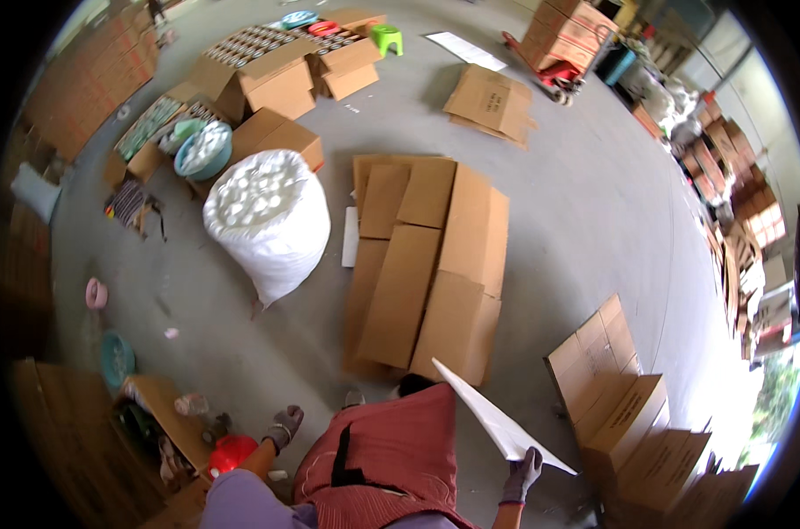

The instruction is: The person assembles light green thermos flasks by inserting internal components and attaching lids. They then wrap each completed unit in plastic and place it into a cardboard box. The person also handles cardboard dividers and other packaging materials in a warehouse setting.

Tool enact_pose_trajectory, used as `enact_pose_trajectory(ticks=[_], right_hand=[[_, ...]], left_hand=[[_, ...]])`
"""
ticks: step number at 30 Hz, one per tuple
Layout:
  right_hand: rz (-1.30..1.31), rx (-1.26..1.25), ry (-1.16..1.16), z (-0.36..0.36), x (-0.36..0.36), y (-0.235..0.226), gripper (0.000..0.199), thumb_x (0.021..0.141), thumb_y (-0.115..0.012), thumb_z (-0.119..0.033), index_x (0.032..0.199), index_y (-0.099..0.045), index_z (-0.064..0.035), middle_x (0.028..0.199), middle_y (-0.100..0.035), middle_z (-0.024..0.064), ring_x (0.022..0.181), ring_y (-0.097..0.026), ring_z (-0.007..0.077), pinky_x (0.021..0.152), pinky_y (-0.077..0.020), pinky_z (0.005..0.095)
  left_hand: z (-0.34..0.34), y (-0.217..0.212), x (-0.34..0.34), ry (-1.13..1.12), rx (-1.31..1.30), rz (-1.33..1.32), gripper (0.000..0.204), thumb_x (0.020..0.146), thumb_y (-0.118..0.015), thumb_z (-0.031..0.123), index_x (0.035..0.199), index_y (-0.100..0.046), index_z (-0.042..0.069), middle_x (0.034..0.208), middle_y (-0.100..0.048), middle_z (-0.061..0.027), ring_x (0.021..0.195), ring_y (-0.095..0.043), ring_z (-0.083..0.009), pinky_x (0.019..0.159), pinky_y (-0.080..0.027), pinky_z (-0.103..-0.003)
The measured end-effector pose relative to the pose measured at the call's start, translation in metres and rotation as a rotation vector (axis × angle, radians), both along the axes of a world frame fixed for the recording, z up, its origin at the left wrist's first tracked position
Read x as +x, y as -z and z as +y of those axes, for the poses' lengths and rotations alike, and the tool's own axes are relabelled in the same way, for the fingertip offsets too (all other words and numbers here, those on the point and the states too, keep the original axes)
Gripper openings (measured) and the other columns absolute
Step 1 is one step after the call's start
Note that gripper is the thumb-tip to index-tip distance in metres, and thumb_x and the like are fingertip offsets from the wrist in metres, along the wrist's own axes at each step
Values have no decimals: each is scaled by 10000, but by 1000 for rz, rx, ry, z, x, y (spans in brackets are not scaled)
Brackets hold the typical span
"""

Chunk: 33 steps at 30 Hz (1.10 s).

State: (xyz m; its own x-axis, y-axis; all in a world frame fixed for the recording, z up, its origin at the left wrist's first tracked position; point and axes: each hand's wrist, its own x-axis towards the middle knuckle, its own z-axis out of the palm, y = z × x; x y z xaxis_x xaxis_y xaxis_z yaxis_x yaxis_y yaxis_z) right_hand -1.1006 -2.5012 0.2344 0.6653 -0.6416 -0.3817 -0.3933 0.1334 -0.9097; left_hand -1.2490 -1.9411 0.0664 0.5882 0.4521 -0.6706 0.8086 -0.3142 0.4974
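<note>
My right hand [522, 476], in a grey glove, grips the edge of a stiff white sheet [488, 414]. The sheet slants up to the left over the floor beside my red apron. My left hand [284, 428], also gloved, is loosely curled at my other side, and I see nothing in it. In front of me a large closed cardboard box [404, 273] lies on the floor with its flaps folded over. A white sack [276, 225] filled with small white pieces stands to its left.
Folded cardboard boxes [629, 410] stand at the right. Flattened cardboard [490, 101] lies farther off, near a red pallet jack [559, 79] with stacked boxes. Open boxes [276, 84] of packed round items stand behind the sack, by a blue basin [204, 154]. A red rounded object [231, 454] is near my left arm.
</note>
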Motion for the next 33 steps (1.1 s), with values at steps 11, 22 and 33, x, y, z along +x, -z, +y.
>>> enact_pose_trajectory(ticks=[11,22,33], right_hand=[[-65,543,-230,40,101,-88,314,913,-609,-300,1134,-582,-78,987,-638,97,867,-628,239,771,-550,383],[487,685,-1511,250,81,-95,567,916,-607,-142,1421,-350,-131,1379,-442,162,1219,-495,329,964,-491,487],[-661,244,-3214,357,-28,-84,255,763,-685,-104,931,-547,30,1331,-461,285,1160,-530,407,1027,-413,422]], left_hand=[[-142,-114,134,-250,-671,-467,249,917,-599,258,1109,-556,105,859,-527,34,773,-501,-121,717,-461,-313],[-130,-292,51,-1056,-566,-962,585,951,-547,467,1374,-481,68,1166,-601,-12,1022,-563,-118,853,-473,-304],[-276,-212,-147,-2299,-295,-1299,414,871,-678,114,1236,-548,-32,1183,-625,-113,1025,-632,-243,888,-532,-405]])
